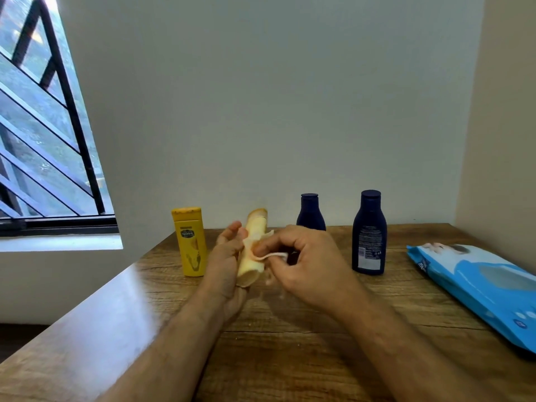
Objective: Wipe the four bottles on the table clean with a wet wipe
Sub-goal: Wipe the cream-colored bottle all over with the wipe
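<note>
The wooden surface (290,343) fills the lower scene, running to the pale wall at the far side, with a barred window (43,126) off to the far left. On the right edge lies the blue wet wipe pack (475,288), flat, its near end running out of view. Standing well apart from it, to its left, is a dark blue bottle (369,233), upright with its back label facing us, and a second dark blue bottle (310,213) stands farther back, partly hidden behind the right hand (307,268). On the left, a yellow bottle (190,242) stands upright, just beside the left hand (227,268). And here's the action in the middle: the left hand holds a pale yellow bottle (253,245) above the surface, tilted with its cap toward the far wall, palm and curled fingers cupping it from the left. The right hand pinches the wet wipe (261,250) between thumb and fingers, closed on it and pressing it against the bottle's side, the wipe draped around the middle of the bottle.
</note>
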`<move>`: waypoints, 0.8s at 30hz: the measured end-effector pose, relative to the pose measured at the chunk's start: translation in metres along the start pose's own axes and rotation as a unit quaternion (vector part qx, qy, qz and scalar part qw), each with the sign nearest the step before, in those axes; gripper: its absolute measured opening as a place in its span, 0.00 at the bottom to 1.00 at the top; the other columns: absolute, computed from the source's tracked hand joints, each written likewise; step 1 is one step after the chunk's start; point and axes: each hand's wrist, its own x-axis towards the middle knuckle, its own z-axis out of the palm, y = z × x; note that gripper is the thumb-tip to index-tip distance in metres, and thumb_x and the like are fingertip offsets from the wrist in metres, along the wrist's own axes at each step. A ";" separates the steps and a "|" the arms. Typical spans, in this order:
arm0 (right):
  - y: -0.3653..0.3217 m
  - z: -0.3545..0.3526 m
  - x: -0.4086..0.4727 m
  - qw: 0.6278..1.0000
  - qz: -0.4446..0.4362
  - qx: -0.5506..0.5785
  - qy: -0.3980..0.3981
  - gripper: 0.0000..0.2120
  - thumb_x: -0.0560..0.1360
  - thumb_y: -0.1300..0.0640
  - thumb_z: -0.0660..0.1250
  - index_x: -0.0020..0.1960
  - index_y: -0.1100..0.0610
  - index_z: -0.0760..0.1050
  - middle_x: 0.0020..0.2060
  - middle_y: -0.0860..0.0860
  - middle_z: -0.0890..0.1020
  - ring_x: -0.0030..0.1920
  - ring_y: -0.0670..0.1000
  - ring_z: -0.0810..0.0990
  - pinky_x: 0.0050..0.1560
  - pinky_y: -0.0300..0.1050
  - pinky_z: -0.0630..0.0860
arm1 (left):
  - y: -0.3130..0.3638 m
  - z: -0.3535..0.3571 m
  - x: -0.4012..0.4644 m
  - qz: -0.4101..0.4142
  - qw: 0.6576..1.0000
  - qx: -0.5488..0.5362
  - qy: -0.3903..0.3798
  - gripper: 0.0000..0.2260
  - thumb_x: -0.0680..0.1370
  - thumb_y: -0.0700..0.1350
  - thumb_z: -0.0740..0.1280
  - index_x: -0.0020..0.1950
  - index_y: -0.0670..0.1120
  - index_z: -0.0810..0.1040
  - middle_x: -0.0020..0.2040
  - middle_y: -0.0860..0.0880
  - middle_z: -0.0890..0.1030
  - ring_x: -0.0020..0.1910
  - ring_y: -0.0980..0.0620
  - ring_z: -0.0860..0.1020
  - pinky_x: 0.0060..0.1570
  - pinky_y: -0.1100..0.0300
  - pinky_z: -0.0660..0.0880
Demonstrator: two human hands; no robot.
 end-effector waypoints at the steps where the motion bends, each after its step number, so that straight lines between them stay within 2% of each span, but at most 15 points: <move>1: 0.000 0.000 0.000 1.000 -0.004 -0.001 -0.003 0.10 0.73 0.63 0.72 0.46 0.48 0.85 0.45 0.40 0.82 0.45 0.39 0.81 0.44 0.31 0.78 | -0.001 0.000 0.001 0.003 1.000 -0.007 0.005 0.13 0.83 0.36 0.59 0.66 0.48 0.73 0.52 0.40 0.82 0.38 0.46 0.84 0.36 0.52 0.83; 3: 0.003 -0.002 0.002 1.000 0.000 -0.001 0.023 0.10 0.73 0.63 0.72 0.44 0.48 0.85 0.43 0.41 0.82 0.44 0.40 0.81 0.42 0.31 0.77 | -0.004 0.002 0.000 -0.011 1.000 -0.009 -0.021 0.14 0.83 0.35 0.58 0.63 0.50 0.74 0.53 0.40 0.81 0.41 0.45 0.84 0.39 0.51 0.81; 5: 0.007 -0.005 0.004 0.997 0.026 0.001 0.069 0.10 0.74 0.61 0.71 0.45 0.46 0.84 0.45 0.41 0.81 0.45 0.39 0.80 0.44 0.29 0.76 | -0.006 0.005 -0.003 -0.046 0.997 -0.009 -0.066 0.14 0.82 0.36 0.58 0.64 0.47 0.75 0.58 0.37 0.82 0.46 0.44 0.84 0.42 0.52 0.82; 7: 0.011 -0.008 0.006 0.993 0.052 0.004 0.105 0.10 0.75 0.60 0.71 0.46 0.45 0.83 0.47 0.41 0.81 0.46 0.39 0.79 0.46 0.28 0.76 | -0.004 0.004 -0.003 -0.078 0.991 -0.024 -0.103 0.21 0.76 0.35 0.57 0.67 0.44 0.76 0.60 0.35 0.82 0.48 0.42 0.84 0.44 0.51 0.83; 10: 0.013 -0.009 0.007 0.990 0.071 0.028 0.122 0.09 0.75 0.59 0.71 0.48 0.45 0.83 0.48 0.42 0.81 0.45 0.42 0.80 0.47 0.37 0.80 | 0.001 0.003 -0.007 -0.099 0.981 -0.069 -0.151 0.27 0.71 0.33 0.51 0.67 0.38 0.77 0.61 0.33 0.81 0.49 0.38 0.85 0.48 0.47 0.84; 12: 0.010 -0.008 0.006 0.991 0.062 0.041 0.108 0.09 0.75 0.60 0.71 0.47 0.46 0.84 0.48 0.41 0.82 0.48 0.40 0.80 0.50 0.35 0.79 | 0.003 0.004 -0.010 -0.074 0.985 -0.068 -0.141 0.25 0.72 0.33 0.52 0.63 0.38 0.80 0.63 0.34 0.81 0.50 0.40 0.85 0.41 0.50 0.84; 15: 0.003 -0.003 0.004 0.996 0.041 0.056 0.059 0.08 0.74 0.61 0.72 0.46 0.48 0.85 0.48 0.41 0.83 0.49 0.40 0.81 0.48 0.35 0.80 | 0.003 0.002 -0.008 0.003 0.995 -0.021 -0.095 0.22 0.72 0.32 0.56 0.53 0.42 0.87 0.72 0.46 0.75 0.62 0.42 0.81 0.44 0.51 0.84; 17: 0.003 -0.002 0.003 0.996 0.037 0.061 0.056 0.09 0.74 0.61 0.72 0.46 0.48 0.85 0.47 0.41 0.83 0.48 0.39 0.81 0.46 0.35 0.80 | 0.005 0.001 -0.007 0.029 0.997 -0.006 -0.078 0.24 0.74 0.30 0.53 0.53 0.42 0.87 0.71 0.50 0.77 0.64 0.43 0.80 0.43 0.50 0.83; 20: 0.010 -0.003 0.006 0.992 0.049 0.050 0.105 0.10 0.74 0.61 0.72 0.46 0.46 0.84 0.47 0.40 0.82 0.48 0.38 0.80 0.48 0.33 0.79 | 0.003 0.002 -0.006 0.026 0.996 0.002 -0.083 0.22 0.76 0.29 0.52 0.55 0.39 0.85 0.64 0.42 0.82 0.56 0.40 0.83 0.40 0.49 0.84; 22: 0.014 -0.005 0.007 0.988 0.060 0.047 0.135 0.09 0.75 0.61 0.71 0.47 0.46 0.84 0.46 0.41 0.82 0.48 0.40 0.81 0.50 0.38 0.80 | 0.003 0.003 -0.008 0.012 0.995 0.010 -0.099 0.18 0.76 0.30 0.54 0.54 0.36 0.83 0.59 0.37 0.83 0.51 0.39 0.85 0.41 0.48 0.84; 24: 0.016 -0.006 0.007 0.984 0.072 0.052 0.152 0.08 0.75 0.60 0.71 0.49 0.47 0.83 0.47 0.42 0.83 0.48 0.41 0.82 0.50 0.42 0.82 | 0.003 0.003 -0.009 -0.001 0.993 0.001 -0.116 0.19 0.73 0.35 0.56 0.58 0.30 0.81 0.62 0.34 0.81 0.57 0.35 0.82 0.43 0.49 0.84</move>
